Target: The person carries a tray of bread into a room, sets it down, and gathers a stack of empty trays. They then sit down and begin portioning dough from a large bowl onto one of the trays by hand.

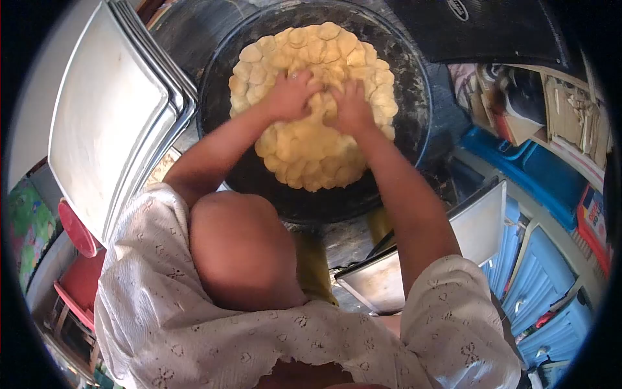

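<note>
A round, flattened mass of pale yellow dough (311, 152) made of many rounded lumps pressed side by side lies in a wide black round pan (414, 123). My left hand (293, 96) rests on the dough's upper middle with its fingers spread, a ring showing on one of them. Close beside it, my right hand (353, 109) presses on the dough, fingers apart and fingertips against the lumps. Neither hand is wrapped around anything. Between the hands and below them, the dough surface looks smoother than at the lumpy rim.
Stacked metal trays (107, 117) lean at the left of the pan. Another tray (447, 240) stands below right. Further right are a blue plastic bin (544, 172) and blue drawers (538, 272). Red plastic items (81, 279) sit at lower left. A black case-like object (486, 29) is at upper right.
</note>
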`<state>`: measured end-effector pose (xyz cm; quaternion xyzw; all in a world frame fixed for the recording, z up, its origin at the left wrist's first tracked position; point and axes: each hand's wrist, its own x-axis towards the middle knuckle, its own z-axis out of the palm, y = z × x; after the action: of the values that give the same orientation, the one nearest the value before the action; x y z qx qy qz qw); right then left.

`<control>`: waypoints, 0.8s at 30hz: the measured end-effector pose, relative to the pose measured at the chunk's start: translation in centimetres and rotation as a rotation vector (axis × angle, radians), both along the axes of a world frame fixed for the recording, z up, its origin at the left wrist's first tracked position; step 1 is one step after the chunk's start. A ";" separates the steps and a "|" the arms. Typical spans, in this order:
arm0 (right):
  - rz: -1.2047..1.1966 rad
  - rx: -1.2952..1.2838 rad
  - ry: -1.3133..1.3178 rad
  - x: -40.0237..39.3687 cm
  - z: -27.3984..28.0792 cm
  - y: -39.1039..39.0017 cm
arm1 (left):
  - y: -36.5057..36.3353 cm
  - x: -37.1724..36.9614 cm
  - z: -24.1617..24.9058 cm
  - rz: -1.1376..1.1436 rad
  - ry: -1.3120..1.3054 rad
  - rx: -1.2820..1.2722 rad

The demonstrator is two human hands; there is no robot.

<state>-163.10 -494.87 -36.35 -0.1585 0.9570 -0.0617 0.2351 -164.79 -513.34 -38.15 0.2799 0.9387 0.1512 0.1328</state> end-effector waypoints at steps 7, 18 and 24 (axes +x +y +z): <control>-0.053 0.224 0.173 -0.2 0.4 1.5 | 1.7 0.4 0.6 -0.127 -0.022 -0.075; -0.270 0.047 -0.035 3.4 -1.1 0.0 | 2.8 3.9 0.6 -0.070 -0.167 -0.149; -0.219 0.110 0.026 2.4 -1.0 1.0 | 3.5 2.5 0.6 0.132 -0.177 -0.174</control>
<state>-160.71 -493.90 -37.34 -0.0408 0.9735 -0.0325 0.2228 -162.34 -509.86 -37.54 0.1905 0.9493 0.1019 0.2284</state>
